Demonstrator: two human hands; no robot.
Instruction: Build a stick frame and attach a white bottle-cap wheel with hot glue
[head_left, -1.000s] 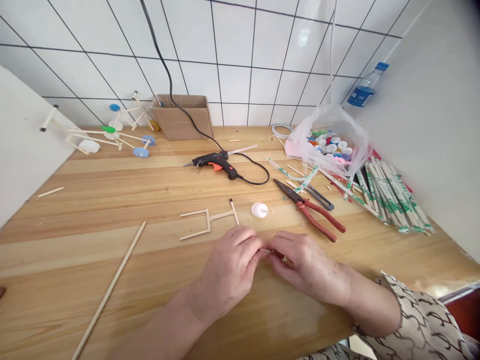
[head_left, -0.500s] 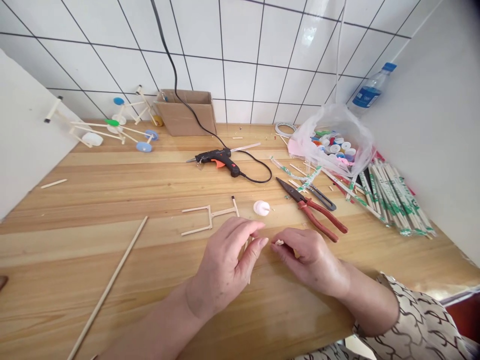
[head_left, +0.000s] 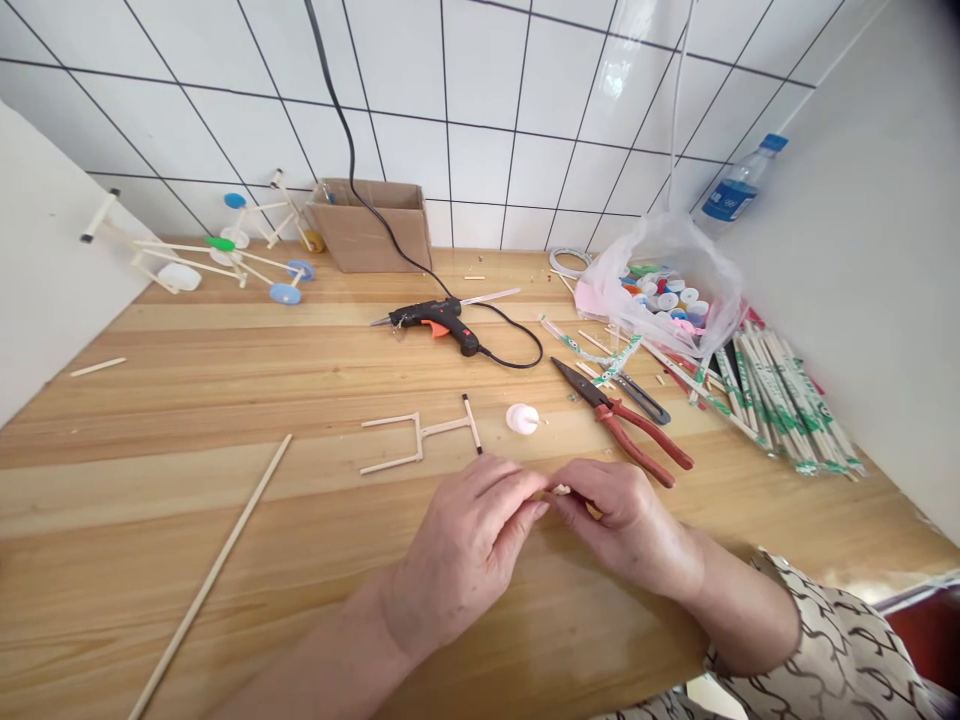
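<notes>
Head view: a wooden tabletop [head_left: 330, 540] before a tiled wall [head_left: 480, 100], as I see it; places are given from the glue gun [head_left: 435, 318], with left and right the person's own.
Glue gun: black with an orange trigger, on its side, nozzle to the left, a clear glue stick [head_left: 491, 297] at its rear.
Small pale piece: on the person's side of the gun and to its right, between the fingertips of both hands; mostly hidden.
Right hand [head_left: 630, 525]: fingers curled, thumb and forefinger pinching the piece.
Left hand [head_left: 469, 555]: fingers bent, tips meeting those of the right; whether they grip the piece too, I cannot tell.
Stick frame [head_left: 442, 429]: flat, nearer the person than the gun; two prongs point left, and the crossbar at the other end has black tips.
Pale cap [head_left: 520, 418]: nearer the person than the gun, slightly right.
Pliers [head_left: 616, 410]: right of the gun and nearer the person, red handles toward the right hand.
Long stick [head_left: 215, 570]: left of the gun, slanting toward the person.
Carton [head_left: 375, 230]: behind the gun, by the wall.
Plastic bag [head_left: 611, 285]: right of the gun, holding coloured caps [head_left: 667, 300].
Wrapped sticks [head_left: 787, 400]: farther right of the gun, in a heap.
</notes>
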